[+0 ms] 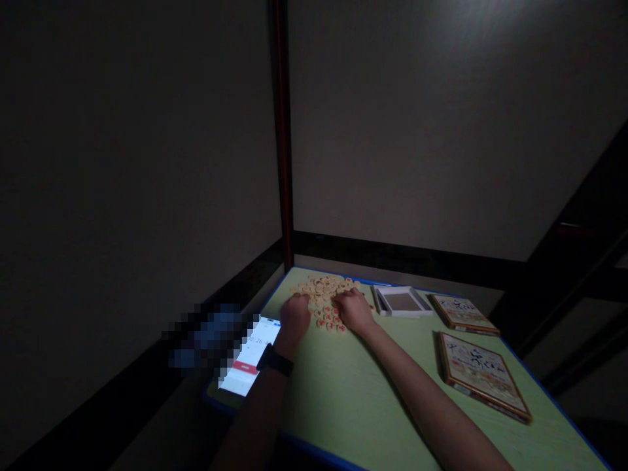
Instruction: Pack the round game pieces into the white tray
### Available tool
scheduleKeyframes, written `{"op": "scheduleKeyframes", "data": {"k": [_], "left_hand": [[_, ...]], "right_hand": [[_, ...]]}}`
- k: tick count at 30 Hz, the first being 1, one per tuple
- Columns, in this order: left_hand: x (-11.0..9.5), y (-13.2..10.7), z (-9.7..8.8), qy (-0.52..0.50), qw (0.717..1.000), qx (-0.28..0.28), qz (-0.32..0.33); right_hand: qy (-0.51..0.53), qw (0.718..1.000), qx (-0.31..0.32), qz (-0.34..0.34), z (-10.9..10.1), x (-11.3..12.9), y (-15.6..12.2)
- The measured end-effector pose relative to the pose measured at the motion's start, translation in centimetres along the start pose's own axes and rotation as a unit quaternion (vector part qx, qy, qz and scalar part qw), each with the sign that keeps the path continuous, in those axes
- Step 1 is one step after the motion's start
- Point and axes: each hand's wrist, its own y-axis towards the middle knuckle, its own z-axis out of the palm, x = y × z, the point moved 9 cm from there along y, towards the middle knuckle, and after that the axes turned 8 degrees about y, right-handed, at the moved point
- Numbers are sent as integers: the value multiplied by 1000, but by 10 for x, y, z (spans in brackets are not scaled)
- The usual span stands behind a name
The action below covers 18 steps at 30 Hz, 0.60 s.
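Note:
A loose heap of round wooden Chinese chess pieces lies near the far corner of the green table. In front of it, several pieces with red characters lie face up in a small group. My left hand, a dark band on its wrist, rests at the left side of the pieces with its fingers curled in. At the right side of the group, my right hand bends its fingers down onto the pieces. Whatever either hand's fingertips hold is hidden or too small to make out.
A lit phone showing a timer lies by the left table edge, under my left forearm. An open white box sits right of the heap. Two flat printed boxes, one farther and one nearer, lie at the right. Walls stand behind.

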Motion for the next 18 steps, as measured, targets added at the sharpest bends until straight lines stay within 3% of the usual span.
{"op": "scheduleKeyframes", "data": {"k": [11,18], "left_hand": [[-10,-4,5,26,999,22,33],[-14,-2,6,8,998,-5,64]], "right_hand": [[8,1000,0,27,1,-4,-2],[58,998,7,27,4,-5,-3]]}}
